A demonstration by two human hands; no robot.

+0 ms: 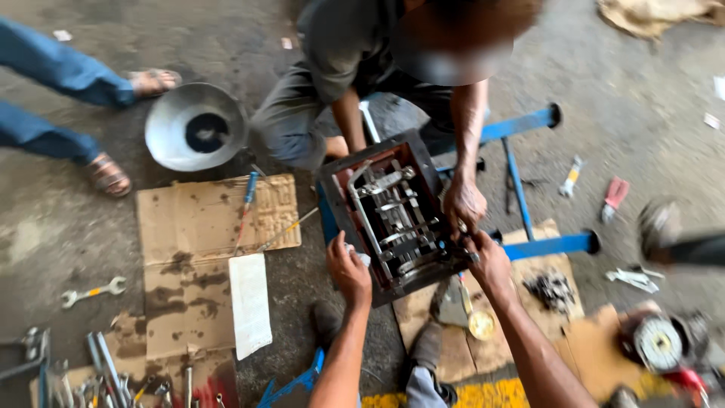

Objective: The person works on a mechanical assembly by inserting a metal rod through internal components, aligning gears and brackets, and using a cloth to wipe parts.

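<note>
An open metal gearbox housing with shiny shafts and gears inside stands on a blue frame. My left hand grips its near left edge, with a bit of white cloth under the fingers. My right hand is at the near right corner, fingers closed on the rim or a small part; I cannot tell which. A person crouching opposite has a hand on the right rim, close to mine.
Oil-stained cardboard lies left with a screwdriver and a white sheet. A metal bowl, a spanner and several tools lie about. Another person's sandalled feet stand at far left. More parts lie at right.
</note>
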